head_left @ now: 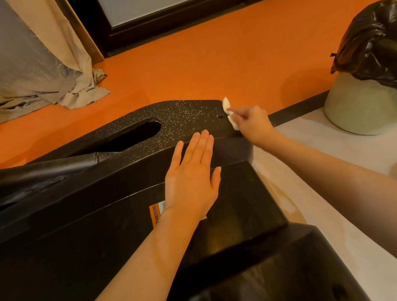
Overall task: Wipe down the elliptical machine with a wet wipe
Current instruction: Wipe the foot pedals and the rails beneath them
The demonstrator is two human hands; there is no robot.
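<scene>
The wiping step is under way. A small white wet wipe (229, 113) is pinched in the right hand (252, 124), with the fingers curled around it, and it is pressed against the far right corner of the elliptical machine (104, 200). The wipe is bunched up, and one end sticks up above the fingers. Just beside the wipe, a small round hole (220, 116) can be seen in the machine's top.

The left hand (192, 180) is laid flat on the machine, nearer than the wipe, with its fingers straight and nothing held. The machine is probably being kept steady this way.

The machine is black and wide. Its top is covered with many little pale specks (180, 119), maybe dust, though this cannot be told for sure. A long dark slot (133, 136) is cut into the top, left of the specks. An orange warning sticker (155, 214) is partly hidden by the left wrist.

For the next move, the wipe would likely need to be dragged left from the corner, across the specks.
</scene>
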